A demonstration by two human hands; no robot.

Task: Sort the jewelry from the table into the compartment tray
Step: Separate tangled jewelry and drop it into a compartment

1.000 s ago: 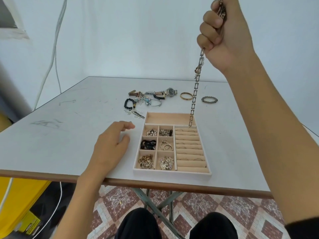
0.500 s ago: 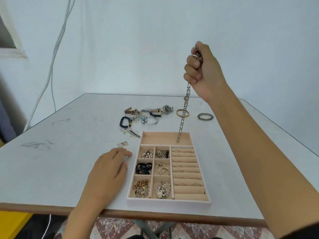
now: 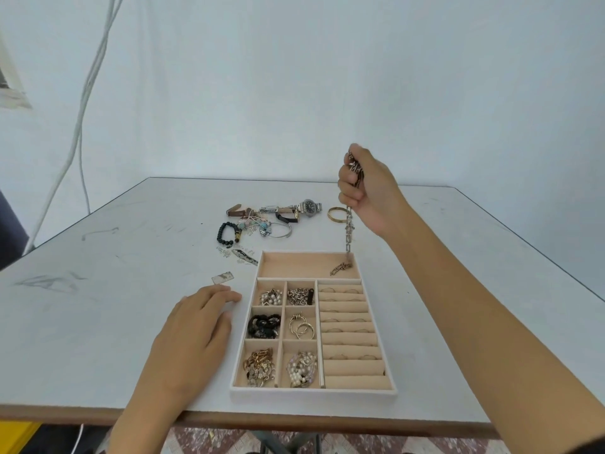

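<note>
— Right hand?

— The right hand [image 3: 366, 188] is raised above the far end of the tray [image 3: 314, 393], fingers curled tight round a chain [image 3: 348, 234]. The chain hangs straight down; its lower end lies in a small heap on the floor of the wide far compartment, at the right.

— Left hand?

— The left hand [image 3: 193, 335] lies flat on the table [image 3: 98, 306], just left of the tray, fingers loose and holding nothing. A small tag [image 3: 223, 277] lies just beyond the fingertips.

— Rest of the jewelry?

— 6 small compartments each hold pieces. Rings sit in the roll slots at the right. Loose on the table beyond the tray: a watch [image 3: 307, 207], a gold bangle [image 3: 338, 213], a black bead bracelet [image 3: 226, 233].
</note>
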